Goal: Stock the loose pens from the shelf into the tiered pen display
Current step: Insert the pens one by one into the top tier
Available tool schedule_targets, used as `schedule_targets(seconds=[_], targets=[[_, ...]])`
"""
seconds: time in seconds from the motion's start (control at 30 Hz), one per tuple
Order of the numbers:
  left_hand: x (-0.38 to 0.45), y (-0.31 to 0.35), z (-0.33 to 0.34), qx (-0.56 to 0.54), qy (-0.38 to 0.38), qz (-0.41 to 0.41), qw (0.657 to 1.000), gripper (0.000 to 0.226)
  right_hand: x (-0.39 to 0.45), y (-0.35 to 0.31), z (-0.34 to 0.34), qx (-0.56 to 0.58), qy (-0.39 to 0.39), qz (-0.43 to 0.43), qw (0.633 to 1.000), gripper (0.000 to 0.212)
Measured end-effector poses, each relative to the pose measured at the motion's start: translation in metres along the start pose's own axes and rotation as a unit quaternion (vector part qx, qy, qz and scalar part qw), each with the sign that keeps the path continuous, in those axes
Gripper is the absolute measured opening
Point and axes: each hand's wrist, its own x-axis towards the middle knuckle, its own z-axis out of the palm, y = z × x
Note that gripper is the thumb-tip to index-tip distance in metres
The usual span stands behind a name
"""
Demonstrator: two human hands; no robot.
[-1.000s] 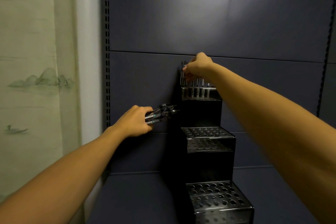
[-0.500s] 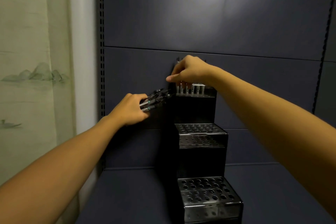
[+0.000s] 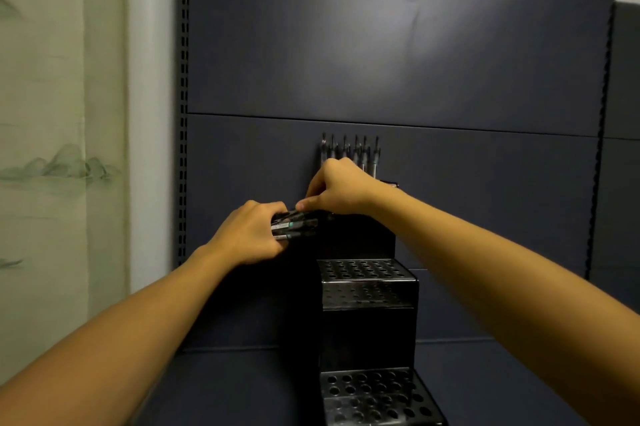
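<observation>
Item: tiered display (image 3: 367,287), black, three stepped tiers w/ perforated metal tops, standing on a dark blue shelf (image 3: 225,387) against the back panel (image 3: 381,55). Top tier: a row of pens (image 3: 349,152) standing upright in its holes, tips up, approx. seven countable (lower barrels hidden behind the right hand). Mid tier and bottom tier: holes all vacant as far as visible. Left hand (image 3: 249,235): fingers curled round a bundle (image 3: 294,226) of loose pens held roughly level, tips pointing right toward the display's top tier; barrels dark w/ silver and teal bands. Right hand (image 3: 341,188): in front of the top tier, thumb and forefinger pinched together at the upper pen of the bundle, other fingers curled; grip reads as a pinch on that pen's end, though the dim light blurs the exact contact. The two hands are touching or just beside each other at the bundle. Writing/brands: none legible on pens or display; any print too small and dark to read. Surroundings: slotted upright (image 3: 184,114) at the panel's left edge; left of it a pale wall covering (image 3: 52,148) w/ a faint ink-wash mountain scene.
</observation>
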Motion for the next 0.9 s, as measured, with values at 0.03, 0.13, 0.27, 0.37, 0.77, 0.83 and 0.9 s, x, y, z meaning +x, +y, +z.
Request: schedule_targets(seconds=[0.03, 0.13, 0.27, 0.37, 0.77, 0.83, 0.9], targets=[[0.000, 0.000, 0.001, 0.004, 0.001, 0.002, 1.000, 0.024, -0.001, 0.001, -0.001, -0.010, -0.001, 0.001, 1.000, 0.031], [0.002, 0.002, 0.003, -0.001, 0.006, 0.000, 1.000, 0.024, -0.003, 0.003, -0.005, 0.005, 0.007, 0.011, 1.000, 0.031], [0.004, 0.002, 0.004, -0.017, 0.019, -0.003, 1.000, 0.024, -0.005, 0.008, -0.016, 0.040, 0.053, 0.034, 0.997, 0.030], [0.002, -0.005, 0.007, -0.034, 0.025, -0.033, 0.999, 0.017, -0.006, 0.019, -0.034, 0.132, 0.091, 0.072, 0.984, 0.031], [0.010, -0.015, 0.032, -0.134, 0.137, -0.152, 0.970, 0.015, -0.005, 0.064, -0.076, 0.558, 0.148, 0.091, 0.811, 0.015], [0.017, -0.009, 0.036, -0.157, 0.168, -0.173, 0.958, 0.016, -0.002, 0.073, -0.076, 0.588, 0.162, 0.082, 0.788, 0.015], [0.025, -0.004, 0.040, -0.177, 0.193, -0.191, 0.946, 0.015, 0.003, 0.083, -0.076, 0.600, 0.180, 0.075, 0.776, 0.019]])
